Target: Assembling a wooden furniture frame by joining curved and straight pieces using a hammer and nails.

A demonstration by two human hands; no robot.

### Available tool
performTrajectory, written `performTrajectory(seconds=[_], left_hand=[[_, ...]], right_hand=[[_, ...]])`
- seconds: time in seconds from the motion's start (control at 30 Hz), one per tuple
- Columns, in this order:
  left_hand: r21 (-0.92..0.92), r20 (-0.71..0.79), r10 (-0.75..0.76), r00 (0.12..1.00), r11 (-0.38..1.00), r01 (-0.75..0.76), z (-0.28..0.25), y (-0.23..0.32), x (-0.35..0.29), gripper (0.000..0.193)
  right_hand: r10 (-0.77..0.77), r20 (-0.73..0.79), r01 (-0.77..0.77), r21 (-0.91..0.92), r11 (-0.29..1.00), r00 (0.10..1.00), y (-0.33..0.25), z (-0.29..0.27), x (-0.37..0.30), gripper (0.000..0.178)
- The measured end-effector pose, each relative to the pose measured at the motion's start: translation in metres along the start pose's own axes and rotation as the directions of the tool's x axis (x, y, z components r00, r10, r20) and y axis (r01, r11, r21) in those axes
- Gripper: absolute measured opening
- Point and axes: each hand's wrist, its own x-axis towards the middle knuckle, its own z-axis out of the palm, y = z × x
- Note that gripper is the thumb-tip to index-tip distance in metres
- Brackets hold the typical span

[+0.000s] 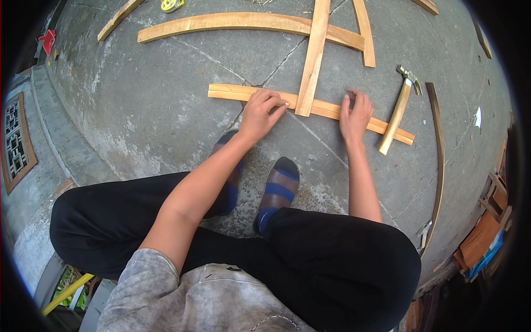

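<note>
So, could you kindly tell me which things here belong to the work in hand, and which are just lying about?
In hand:
- near wooden slat, under left hand and right hand
- upright slat crossing it
- far slat
- hammer resting on the near slat

Lying about:
- thin curved strip
- yellow tape measure
- red object

The left hand (261, 113) and right hand (355, 115) are pressing down on a near slat (251, 94), either side of a crossing upright slat (313, 55). A hammer (398, 110) is lying to the right, its handle resting across the near slat's end.
</note>
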Motion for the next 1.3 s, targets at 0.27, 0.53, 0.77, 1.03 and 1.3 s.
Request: performTrajectory(seconds=[0.27,0.53,0.77,1.03,1.3], left_hand=[[0.034,0.125,0.131,0.984,0.99,-0.136,-0.001,-0.004,0.006,0.013],[-0.025,0.258,0.124,0.958,0.992,-0.122,-0.005,-0.014,0.015,0.014],[-0.035,0.368,0.206,0.907,0.978,-0.208,-0.01,-0.014,0.029,0.015],[-0.058,0.382,0.237,0.893,0.971,-0.233,-0.005,-0.017,0.026,0.018],[-0.071,0.345,0.241,0.907,0.97,-0.231,-0.007,-0.019,0.018,0.017]], right_hand=[[0.04,0.342,-0.136,0.259,0.956,0.939,-0.081,0.01,0.014,0.062],[0.126,0.226,-0.185,0.265,0.947,0.966,-0.055,0.016,0.006,0.061],[0.137,0.293,-0.212,0.244,0.946,0.946,-0.064,0.014,0.017,0.048],[0.093,0.346,-0.17,0.198,0.965,0.934,-0.066,0.01,0.022,0.042],[0.16,0.311,-0.236,0.226,0.945,0.937,-0.072,0.014,0.018,0.041]])
